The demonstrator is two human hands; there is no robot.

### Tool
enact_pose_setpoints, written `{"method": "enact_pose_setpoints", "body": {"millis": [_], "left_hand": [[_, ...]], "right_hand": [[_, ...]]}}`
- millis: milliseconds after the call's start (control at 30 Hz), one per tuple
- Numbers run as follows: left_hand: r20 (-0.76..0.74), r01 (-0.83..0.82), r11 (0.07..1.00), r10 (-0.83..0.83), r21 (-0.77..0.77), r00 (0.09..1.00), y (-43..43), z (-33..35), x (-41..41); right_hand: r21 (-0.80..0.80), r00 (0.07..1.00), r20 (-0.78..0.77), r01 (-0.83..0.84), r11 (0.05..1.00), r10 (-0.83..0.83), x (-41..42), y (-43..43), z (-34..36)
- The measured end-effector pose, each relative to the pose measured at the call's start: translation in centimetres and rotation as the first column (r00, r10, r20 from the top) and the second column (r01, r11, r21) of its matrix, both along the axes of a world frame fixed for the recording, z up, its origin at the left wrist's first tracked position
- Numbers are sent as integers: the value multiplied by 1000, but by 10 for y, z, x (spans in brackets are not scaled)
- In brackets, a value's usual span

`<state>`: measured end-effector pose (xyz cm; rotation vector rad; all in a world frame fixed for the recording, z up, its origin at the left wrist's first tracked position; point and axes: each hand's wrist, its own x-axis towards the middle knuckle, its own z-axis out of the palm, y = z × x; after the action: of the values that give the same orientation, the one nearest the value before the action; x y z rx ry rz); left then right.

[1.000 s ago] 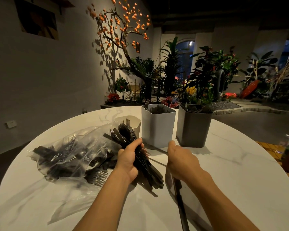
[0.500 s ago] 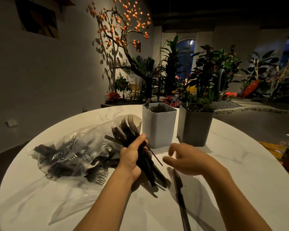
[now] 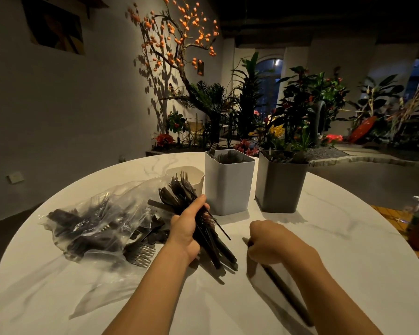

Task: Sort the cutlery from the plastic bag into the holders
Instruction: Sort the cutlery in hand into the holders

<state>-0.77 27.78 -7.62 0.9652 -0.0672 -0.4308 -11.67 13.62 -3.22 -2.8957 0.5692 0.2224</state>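
Since the earlier frame, right hand (image 3: pixel 273 240) has dropped onto the dark utensil (image 3: pixel 286 290) lying on the table (image 3: pixel 348 262), fingers curled round its upper end. Left hand (image 3: pixel 185 229) grips a bundle of black cutlery (image 3: pixel 179 189), tines toward 12 o'clock. Plastic bag (image 3: pixel 94 221) lies at 9 o'clock; white holder (image 3: pixel 228 184) and grey holder (image 3: pixel 279 184) stand at 12 o'clock.

I see a dim room with a pale wall (image 3: pixel 70 112) on the left, a dark picture (image 3: pixel 56 30) hung high. A bare tree with orange fruit (image 3: pixel 174 44) stands before dense plants (image 3: pixel 307 105). An arched window (image 3: pixel 267 76) glows faintly blue. The round white marbled bench (image 3: pixel 348 250) fills my foreground.
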Motion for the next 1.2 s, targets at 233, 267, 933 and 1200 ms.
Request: {"method": "enact_pose_setpoints", "body": {"millis": [233,267,933,1200], "left_hand": [[-15,0,1000,0,10,1000,3,-2,4],[-16,1,1000,-1,11,1000,3,-2,4],[22,85,991,-83,-101,996,-4,26,-33],[33,41,996,-39,-76,999,-11,42,-51]], "right_hand": [[0,991,128,-42,999,41,6,6,-6],[20,985,167,-48,999,44,6,6,-6],[617,697,686,-405,675,-208,29,40,-26],[687,794,596,-425,589,-121,29,43,-21]]}}
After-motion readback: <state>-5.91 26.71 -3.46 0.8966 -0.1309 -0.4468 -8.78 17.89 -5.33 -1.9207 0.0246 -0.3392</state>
